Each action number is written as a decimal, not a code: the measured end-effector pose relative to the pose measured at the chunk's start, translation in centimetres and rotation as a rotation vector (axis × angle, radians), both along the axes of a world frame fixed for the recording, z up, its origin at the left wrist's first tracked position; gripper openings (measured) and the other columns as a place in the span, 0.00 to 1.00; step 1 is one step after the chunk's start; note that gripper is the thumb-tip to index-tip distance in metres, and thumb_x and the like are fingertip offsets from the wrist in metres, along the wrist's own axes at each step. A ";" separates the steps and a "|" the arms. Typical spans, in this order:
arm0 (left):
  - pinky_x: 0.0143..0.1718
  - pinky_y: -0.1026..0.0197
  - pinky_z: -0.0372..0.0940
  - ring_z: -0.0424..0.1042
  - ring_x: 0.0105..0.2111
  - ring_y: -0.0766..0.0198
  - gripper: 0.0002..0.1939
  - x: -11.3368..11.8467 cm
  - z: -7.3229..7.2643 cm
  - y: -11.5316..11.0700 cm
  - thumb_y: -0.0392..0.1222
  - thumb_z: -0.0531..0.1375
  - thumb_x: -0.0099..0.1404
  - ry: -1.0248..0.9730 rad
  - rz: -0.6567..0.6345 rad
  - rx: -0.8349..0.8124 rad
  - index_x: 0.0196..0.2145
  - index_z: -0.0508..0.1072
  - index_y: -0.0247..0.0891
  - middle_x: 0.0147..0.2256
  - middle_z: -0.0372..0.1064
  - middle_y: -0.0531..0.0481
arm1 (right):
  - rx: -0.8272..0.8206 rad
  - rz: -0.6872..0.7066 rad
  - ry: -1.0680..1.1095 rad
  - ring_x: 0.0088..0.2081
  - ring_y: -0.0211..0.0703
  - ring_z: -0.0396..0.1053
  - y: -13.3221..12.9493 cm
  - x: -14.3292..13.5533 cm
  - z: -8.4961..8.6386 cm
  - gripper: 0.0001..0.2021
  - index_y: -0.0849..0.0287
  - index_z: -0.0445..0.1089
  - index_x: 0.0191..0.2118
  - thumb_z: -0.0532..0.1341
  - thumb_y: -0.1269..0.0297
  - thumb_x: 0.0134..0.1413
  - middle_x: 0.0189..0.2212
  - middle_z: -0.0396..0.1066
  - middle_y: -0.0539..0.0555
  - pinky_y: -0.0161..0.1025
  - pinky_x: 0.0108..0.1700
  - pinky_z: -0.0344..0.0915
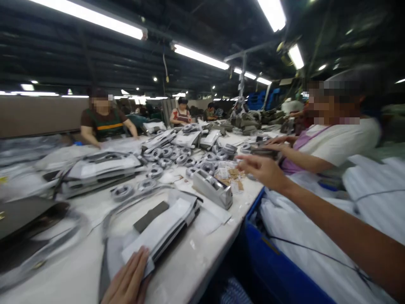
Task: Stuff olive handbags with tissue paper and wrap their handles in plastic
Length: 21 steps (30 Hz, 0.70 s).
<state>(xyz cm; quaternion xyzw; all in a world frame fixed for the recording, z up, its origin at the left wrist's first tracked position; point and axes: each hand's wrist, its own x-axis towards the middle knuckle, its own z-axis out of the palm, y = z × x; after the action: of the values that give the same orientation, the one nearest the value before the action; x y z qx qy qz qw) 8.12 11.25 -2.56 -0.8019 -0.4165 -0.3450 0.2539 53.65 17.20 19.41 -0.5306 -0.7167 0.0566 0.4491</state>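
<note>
My left hand [129, 276] lies with fingers flat on the near end of a grey handbag [172, 238] wrapped in white paper [158, 228]. The bag rests on the table, its strap [106, 219] looping out behind it, and a dark grey flap-like piece [151, 216] shows beside the paper. My right hand [264, 171] is stretched forward over the table's right edge, fingers extended, with nothing visible in it. Below and left of it are small brown and white tags [232, 174]. A grey tape dispenser [212, 188] stands between the bag and the tags.
Several wrapped strap rolls [180, 158] and wrapped bags [104, 166] cover the table's middle and left. A brown bag [28, 223] lies at near left. A blue crate [268, 249] with white plastic-wrapped bundles [303, 228] stands at right. Co-workers are around the table, one close at right [335, 139].
</note>
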 end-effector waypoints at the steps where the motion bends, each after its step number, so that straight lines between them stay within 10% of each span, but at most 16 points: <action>1: 0.54 0.52 0.71 0.74 0.53 0.52 0.32 0.4 1.1 -1.1 0.38 0.54 0.71 0.018 0.061 -0.056 0.70 0.51 0.41 0.58 0.69 0.46 | -0.071 0.163 -0.052 0.42 0.48 0.78 -1.0 -3.1 -3.3 0.15 0.55 0.77 0.50 0.66 0.60 0.58 0.40 0.81 0.55 0.41 0.47 0.75; 4: 0.55 0.51 0.70 0.71 0.56 0.53 0.32 1.6 2.9 -2.6 0.35 0.54 0.71 0.015 0.113 -0.157 0.70 0.50 0.41 0.59 0.68 0.45 | -0.163 0.699 -0.370 0.59 0.49 0.68 -4.3 -11.3 -11.8 0.27 0.53 0.65 0.63 0.64 0.69 0.59 0.58 0.71 0.57 0.48 0.62 0.64; 7: 0.57 0.49 0.69 0.68 0.59 0.53 0.32 2.0 2.9 -2.6 0.34 0.56 0.70 -0.031 0.130 -0.267 0.69 0.53 0.41 0.60 0.67 0.43 | -0.118 0.869 -0.488 0.68 0.49 0.54 -6.3 -15.6 -16.2 0.38 0.56 0.50 0.71 0.61 0.75 0.58 0.67 0.58 0.60 0.55 0.70 0.49; 14: 0.60 0.47 0.66 0.66 0.60 0.54 0.29 2.4 3.1 -3.1 0.33 0.59 0.69 -0.092 0.152 -0.332 0.66 0.59 0.39 0.61 0.66 0.44 | -0.131 0.982 -0.587 0.71 0.51 0.45 -7.8 -17.6 -18.6 0.45 0.59 0.45 0.72 0.65 0.75 0.50 0.70 0.48 0.60 0.58 0.71 0.44; 21: 0.60 0.47 0.66 0.66 0.61 0.54 0.29 2.3 3.1 -3.1 0.34 0.59 0.69 -0.098 0.141 -0.339 0.66 0.59 0.38 0.61 0.66 0.43 | 0.085 0.931 -0.380 0.64 0.48 0.63 -8.7 -21.3 -21.4 0.29 0.62 0.65 0.63 0.54 0.80 0.55 0.60 0.68 0.60 0.54 0.64 0.64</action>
<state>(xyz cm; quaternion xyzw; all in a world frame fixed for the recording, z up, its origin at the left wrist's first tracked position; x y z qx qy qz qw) 10.45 8.14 0.58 -0.7843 -0.5356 -0.2900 0.1179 32.37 8.48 -2.04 -0.1370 -0.9480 0.1241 0.2592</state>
